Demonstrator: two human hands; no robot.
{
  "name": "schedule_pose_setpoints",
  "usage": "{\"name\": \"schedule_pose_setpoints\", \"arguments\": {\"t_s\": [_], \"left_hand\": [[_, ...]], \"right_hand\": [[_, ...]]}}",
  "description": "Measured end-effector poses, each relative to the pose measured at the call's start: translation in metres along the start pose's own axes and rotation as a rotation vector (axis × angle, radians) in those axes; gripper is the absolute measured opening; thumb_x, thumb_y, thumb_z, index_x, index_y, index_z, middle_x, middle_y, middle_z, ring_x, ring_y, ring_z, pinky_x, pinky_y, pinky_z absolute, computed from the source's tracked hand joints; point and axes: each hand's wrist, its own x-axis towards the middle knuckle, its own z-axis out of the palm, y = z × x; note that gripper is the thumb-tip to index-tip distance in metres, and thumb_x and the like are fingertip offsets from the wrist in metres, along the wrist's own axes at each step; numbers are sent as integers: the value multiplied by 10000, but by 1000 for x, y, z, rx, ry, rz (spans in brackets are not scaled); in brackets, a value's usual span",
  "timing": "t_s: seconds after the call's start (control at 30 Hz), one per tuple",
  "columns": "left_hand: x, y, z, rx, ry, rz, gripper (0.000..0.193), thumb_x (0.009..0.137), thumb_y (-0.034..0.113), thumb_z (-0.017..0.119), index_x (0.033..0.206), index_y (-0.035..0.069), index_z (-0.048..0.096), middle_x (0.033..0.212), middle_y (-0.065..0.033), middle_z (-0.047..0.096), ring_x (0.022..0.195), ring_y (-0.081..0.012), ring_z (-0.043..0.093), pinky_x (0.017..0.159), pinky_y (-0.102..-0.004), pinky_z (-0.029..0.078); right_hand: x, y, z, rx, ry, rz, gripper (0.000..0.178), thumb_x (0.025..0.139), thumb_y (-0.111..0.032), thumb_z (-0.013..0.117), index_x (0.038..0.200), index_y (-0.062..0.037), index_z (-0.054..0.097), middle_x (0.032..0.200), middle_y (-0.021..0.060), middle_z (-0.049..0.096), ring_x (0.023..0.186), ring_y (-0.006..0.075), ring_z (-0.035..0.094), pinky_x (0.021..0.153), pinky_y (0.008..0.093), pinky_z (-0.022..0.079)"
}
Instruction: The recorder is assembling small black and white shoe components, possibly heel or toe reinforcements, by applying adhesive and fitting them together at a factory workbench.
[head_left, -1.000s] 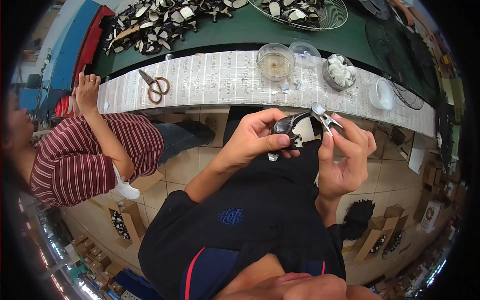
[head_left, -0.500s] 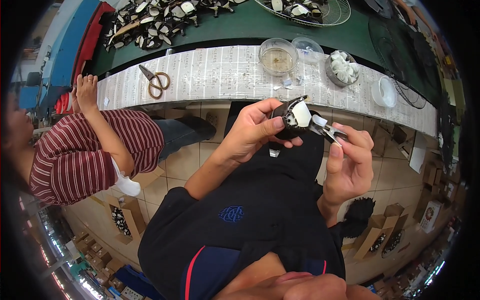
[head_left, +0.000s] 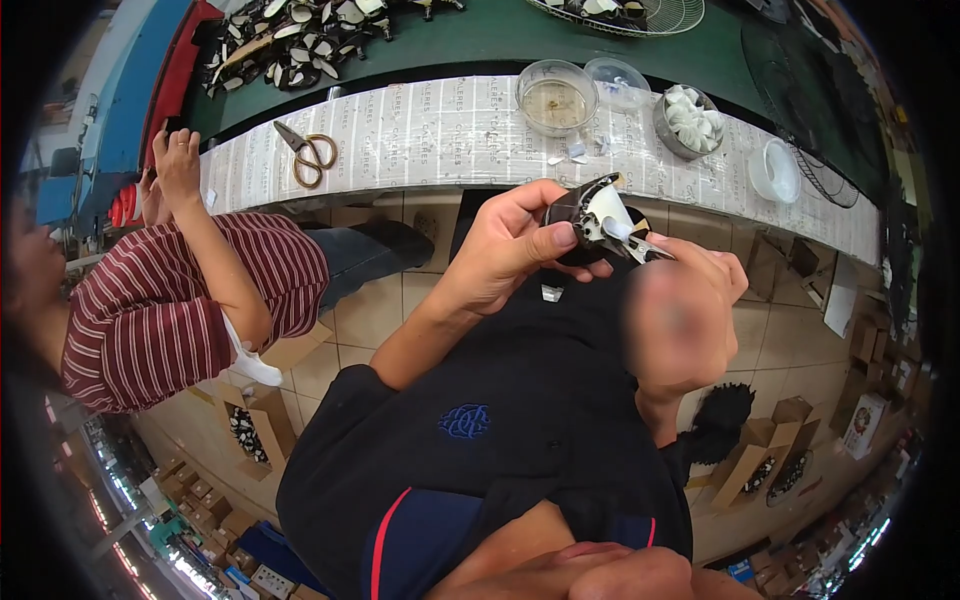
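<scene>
In front of my chest, my left hand is closed round a small black shoe upper, thumb on the near side and fingers underneath. Its pale white lining faces up, and the gathered edge shows. From the right, my right hand grips small metal pliers; part of this hand is blurred. The tips of the pliers meet the upper's edge, next to a small white scrap. I cannot make out whether the jaws pinch that scrap.
On the light-covered bench lie brass-handled scissors, a clear bowl, a tin of white wads and a white cup. Behind, a green belt carries piled shoe pieces. A co-worker in a striped shirt stands left.
My right hand has moved slightly left and turned, bringing the pliers and white scrap against the upper's edge. My left hand keeps hold of the upper, which is tilted a little differently.
</scene>
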Motion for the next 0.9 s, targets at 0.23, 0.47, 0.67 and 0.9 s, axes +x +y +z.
{"name": "schedule_pose_setpoints", "arguments": {"t_s": [0.23,0.47,0.67,0.9], "left_hand": [[2,0,-2,4,-7,6,261,925,197,644,1043,-13,544,999,-159,662,850,-272,708,710,-317,600],[2,-1,1,-7,15,-21,265,932,221,635,1034,-7,549,976,-155,666,829,-264,711,685,-309,604],[1,1,3,-26,22,-53,306,937,279,625,1021,-9,563,964,-154,667,798,-257,716,639,-289,610],[3,-1,3,-45,49,-63,342,935,292,627,1061,-20,566,985,-154,669,787,-256,715,635,-289,611]], "right_hand": [[-1,6,-3,-109,92,4,173,761,-34,729,900,-37,626,953,123,707,813,207,652,862,358,388],[-1,11,-7,-109,161,7,161,785,-10,702,920,-20,615,945,147,704,783,203,635,835,346,407],[-4,15,-4,62,316,127,158,784,14,687,922,1,611,937,179,697,753,227,592,795,349,432],[-4,10,-6,29,116,20,186,768,-10,711,926,-29,614,938,145,699,765,228,625,793,353,432]]}}
